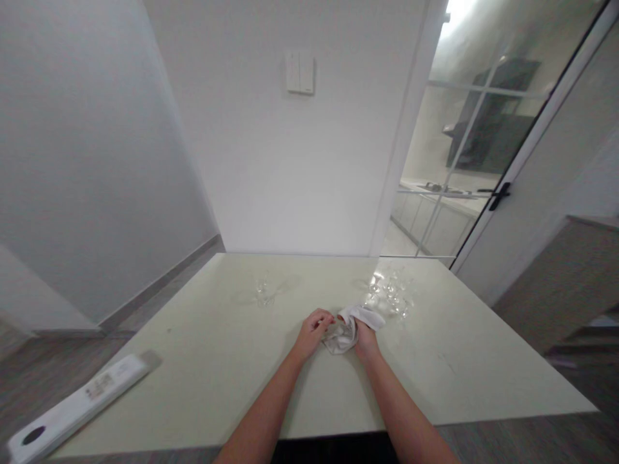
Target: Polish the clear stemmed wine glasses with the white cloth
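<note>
My right hand [366,341] is wrapped in and around a crumpled white cloth [344,338], one end of which spreads over its fingers. Close on its left, my left hand [314,330] has its fingers curled and pinched at the cloth's edge. Something clear seems to lie between this hand and the cloth, too small and blurred to name. Just beyond the right hand, several clear, shiny glass-like pieces [391,293] stand in a cluster. A smaller group of clear pieces [264,293] is farther left on the table.
The pale table [213,361] meets a white wall with a switch plate [300,73]. A long white box [80,409] lies across the table's left front edge. At the right is a glass-paned door with a black handle [500,196], a kitchen behind it.
</note>
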The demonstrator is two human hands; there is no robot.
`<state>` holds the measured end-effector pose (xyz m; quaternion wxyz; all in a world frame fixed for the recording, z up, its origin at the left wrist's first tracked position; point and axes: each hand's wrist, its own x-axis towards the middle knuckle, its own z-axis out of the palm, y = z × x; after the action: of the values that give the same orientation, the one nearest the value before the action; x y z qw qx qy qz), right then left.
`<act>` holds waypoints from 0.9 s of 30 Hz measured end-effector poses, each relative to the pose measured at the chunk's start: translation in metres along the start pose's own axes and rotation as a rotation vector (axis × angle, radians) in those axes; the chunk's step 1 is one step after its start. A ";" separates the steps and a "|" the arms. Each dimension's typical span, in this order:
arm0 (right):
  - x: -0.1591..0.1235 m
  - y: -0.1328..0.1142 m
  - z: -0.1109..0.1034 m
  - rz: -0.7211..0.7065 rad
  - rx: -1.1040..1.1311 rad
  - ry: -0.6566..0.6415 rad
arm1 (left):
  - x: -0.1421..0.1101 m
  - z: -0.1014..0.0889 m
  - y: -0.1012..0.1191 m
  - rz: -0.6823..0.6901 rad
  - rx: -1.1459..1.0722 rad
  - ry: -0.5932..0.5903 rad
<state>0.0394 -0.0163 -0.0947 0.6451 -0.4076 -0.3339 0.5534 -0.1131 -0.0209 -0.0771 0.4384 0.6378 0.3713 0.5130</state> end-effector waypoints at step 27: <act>-0.030 0.002 0.008 0.237 -0.261 -0.537 | -0.001 0.000 -0.002 -0.143 -0.472 0.058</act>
<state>0.0263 -0.0440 -0.0927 0.4070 -0.3624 -0.5107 0.6650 -0.1132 -0.0210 -0.0796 0.5998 0.4746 0.2978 0.5712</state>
